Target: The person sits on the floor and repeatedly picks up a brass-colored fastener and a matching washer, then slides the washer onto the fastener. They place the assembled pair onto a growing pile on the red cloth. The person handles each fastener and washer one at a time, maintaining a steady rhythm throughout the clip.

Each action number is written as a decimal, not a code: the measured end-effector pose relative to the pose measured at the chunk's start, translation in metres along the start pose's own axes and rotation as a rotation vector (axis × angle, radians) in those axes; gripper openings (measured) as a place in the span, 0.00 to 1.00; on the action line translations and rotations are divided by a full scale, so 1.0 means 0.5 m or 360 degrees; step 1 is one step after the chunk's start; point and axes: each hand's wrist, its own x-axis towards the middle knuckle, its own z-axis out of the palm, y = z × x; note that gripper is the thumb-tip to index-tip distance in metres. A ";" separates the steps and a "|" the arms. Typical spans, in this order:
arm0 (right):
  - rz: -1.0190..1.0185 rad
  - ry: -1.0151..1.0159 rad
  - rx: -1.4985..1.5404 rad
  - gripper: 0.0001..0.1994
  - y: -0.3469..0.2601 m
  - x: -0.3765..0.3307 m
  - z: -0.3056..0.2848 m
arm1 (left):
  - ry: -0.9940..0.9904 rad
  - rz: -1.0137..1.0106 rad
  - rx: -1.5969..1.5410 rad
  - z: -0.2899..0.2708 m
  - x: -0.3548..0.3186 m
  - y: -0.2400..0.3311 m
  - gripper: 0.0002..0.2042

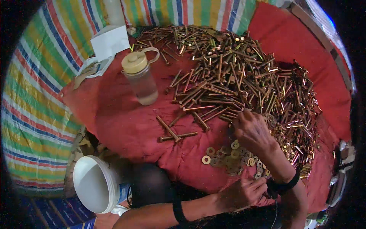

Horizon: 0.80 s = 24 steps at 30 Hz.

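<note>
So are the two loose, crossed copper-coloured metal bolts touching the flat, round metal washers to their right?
Apart. In the head view, bare red cloth shows between the crossed bolts and the washers.

Coppery bolts, grey-gold washers, red cloth, multicoloured striped sheeting

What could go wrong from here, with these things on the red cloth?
The washers lie loose near the left hand; a brush of it might scatter them. The bolts are heaped beside the right hand, so some could slide. The bottle stands unsecured on the red cloth; a bump might tip it.
</note>
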 end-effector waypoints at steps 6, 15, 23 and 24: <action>0.0375 0.0103 0.0288 0.17 0.016 -0.024 -0.065 | -0.0133 -0.0344 -0.0414 -0.013 0.002 -0.009 0.20; 0.1666 0.1276 0.2634 0.13 -0.088 -0.232 -0.222 | -0.0020 -0.0564 -0.1176 0.030 0.031 -0.040 0.19; 0.2325 0.1245 0.2163 0.11 -0.290 -0.332 -0.280 | -0.0110 -0.0532 -0.0868 0.006 0.068 -0.018 0.10; 0.2344 0.1297 0.2049 0.10 -0.299 -0.328 -0.282 | -0.0123 -0.0558 -0.0848 0.005 0.072 -0.015 0.09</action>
